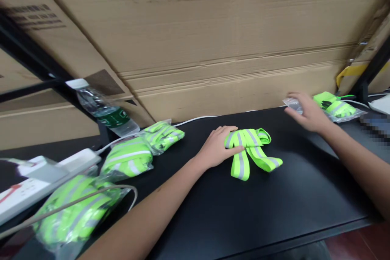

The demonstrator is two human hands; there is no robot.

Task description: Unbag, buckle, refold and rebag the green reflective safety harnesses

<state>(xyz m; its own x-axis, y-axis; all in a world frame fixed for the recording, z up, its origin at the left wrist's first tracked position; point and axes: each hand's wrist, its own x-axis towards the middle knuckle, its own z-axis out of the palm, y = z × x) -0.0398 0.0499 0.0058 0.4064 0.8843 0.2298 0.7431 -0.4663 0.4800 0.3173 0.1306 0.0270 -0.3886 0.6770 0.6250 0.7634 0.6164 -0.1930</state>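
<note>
My left hand (217, 146) rests on the black table, thumb and fingers around the left end of a folded neon-yellow reflective strap (248, 138). Two looped ends of the strap spread toward me on the tabletop. To the right, my right hand (307, 111) is raised near the back edge, slightly blurred. A small clear plastic bag (295, 105) shows between its thumb and bent fingers; the exact grip is partly hidden. Just beyond that wrist lies a bagged neon-yellow reflective item (336, 105).
Along the left lie several bagged reflective bundles (129, 157), beside a white power strip (45, 183) with cables. A water bottle (103, 107) leans against large cardboard boxes (228, 28), which wall off the back. Black metal frame posts (39, 44) stand at the sides.
</note>
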